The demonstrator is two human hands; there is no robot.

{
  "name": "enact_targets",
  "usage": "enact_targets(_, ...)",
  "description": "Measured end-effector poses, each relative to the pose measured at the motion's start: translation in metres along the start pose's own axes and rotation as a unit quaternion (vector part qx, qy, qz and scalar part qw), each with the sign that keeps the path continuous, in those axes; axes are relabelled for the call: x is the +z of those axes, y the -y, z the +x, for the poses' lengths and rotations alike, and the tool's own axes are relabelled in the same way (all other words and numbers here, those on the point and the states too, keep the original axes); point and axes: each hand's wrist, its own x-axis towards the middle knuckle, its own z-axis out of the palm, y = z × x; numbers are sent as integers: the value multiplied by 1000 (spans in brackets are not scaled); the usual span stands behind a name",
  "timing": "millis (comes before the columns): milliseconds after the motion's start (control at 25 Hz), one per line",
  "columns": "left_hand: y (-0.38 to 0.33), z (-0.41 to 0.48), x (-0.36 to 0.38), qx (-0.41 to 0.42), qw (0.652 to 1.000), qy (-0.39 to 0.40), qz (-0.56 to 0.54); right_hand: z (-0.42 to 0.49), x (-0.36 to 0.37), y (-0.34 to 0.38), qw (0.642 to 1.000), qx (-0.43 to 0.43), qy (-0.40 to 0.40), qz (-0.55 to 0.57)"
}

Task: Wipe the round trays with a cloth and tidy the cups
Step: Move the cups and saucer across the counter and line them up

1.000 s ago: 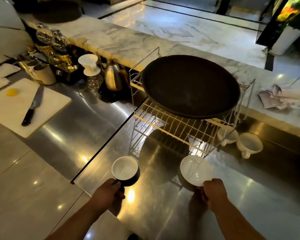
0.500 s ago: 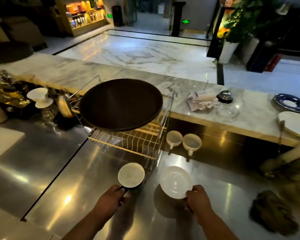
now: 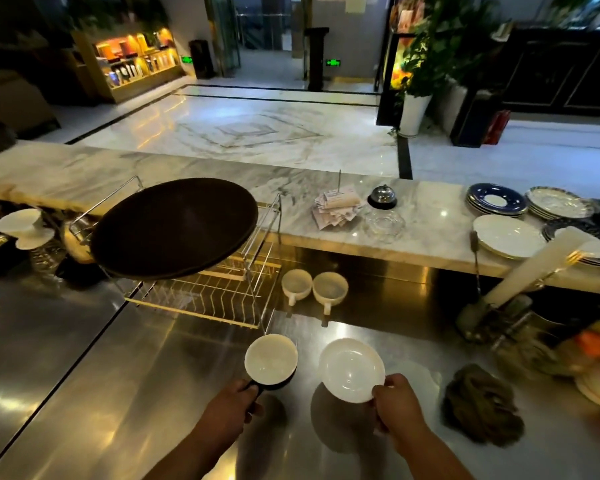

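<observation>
Left hand [image 3: 229, 407]: fingers curled round the handle of the dark cup [image 3: 271, 362], which sits at 1 o'clock of the hand over the worktop [image 3: 118, 393]. Right hand [image 3: 399, 407]: fingers pinch the rim of the white saucer [image 3: 351, 370] at 11 o'clock.

Two white cups [image 3: 297, 285] stand touching at 12 o'clock, just beside the wire rack [image 3: 222, 299]. The rack carries one round tray [image 3: 174, 226] at 10 o'clock. One cloth [image 3: 478, 403] lies at 3 o'clock of the right hand.

Count: three cups, one saucer.

Forearms show uncovered to the frame edge; left hand [image 3: 231, 408] and right hand [image 3: 397, 405] are bare.
</observation>
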Motion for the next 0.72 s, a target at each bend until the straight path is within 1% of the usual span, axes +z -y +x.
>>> enact_targets(160,-17,9,20,25,999,23,6,8,-16,-5,999,15,-25,12)
enact_targets(440,-44,44,37,85,993,84,20,14,-30,1,993,71,-82,52)
enact_targets(520,-50,56,42,87,989,100,60,14,-36,0,988,87,-101,73)
enact_targets(720,-64,84,61,85,984,139,72,16,-43,-9,983,102,-116,100)
